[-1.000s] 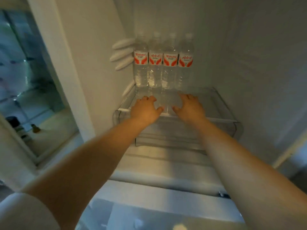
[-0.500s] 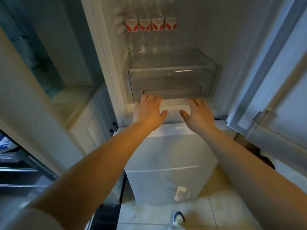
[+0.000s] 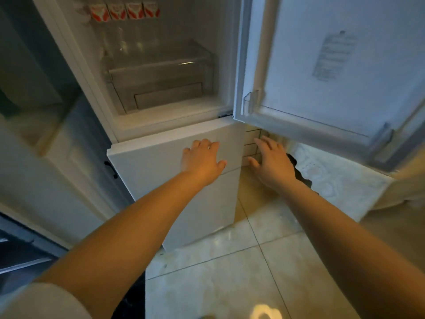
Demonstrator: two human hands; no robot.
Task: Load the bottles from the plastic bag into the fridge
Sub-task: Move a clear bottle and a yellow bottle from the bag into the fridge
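Left hand (image 3: 202, 161): fingers straight, slightly spread, nothing held; seen over the white lower door (image 3: 174, 180), contact cannot be told. Right hand (image 3: 272, 161): fingers relaxed and apart, nothing held, seen at 3 o'clock of the left hand, past the lower door's edge and above the tiled floor (image 3: 230, 284). Both bare forearms are stretched forward.

At 12 o'clock of the hands the fridge (image 3: 161, 118) is seen open. Four bottles (image 3: 125, 12) with red-and-white labels are lined up side by side at the back of the top compartment, above a clear drawer (image 3: 158, 72); the drawer's contents cannot be told. The upper door (image 3: 333, 65) is swung open at 1 o'clock, with a clear door bin (image 3: 310, 123) along its bottom. No bag is visible.
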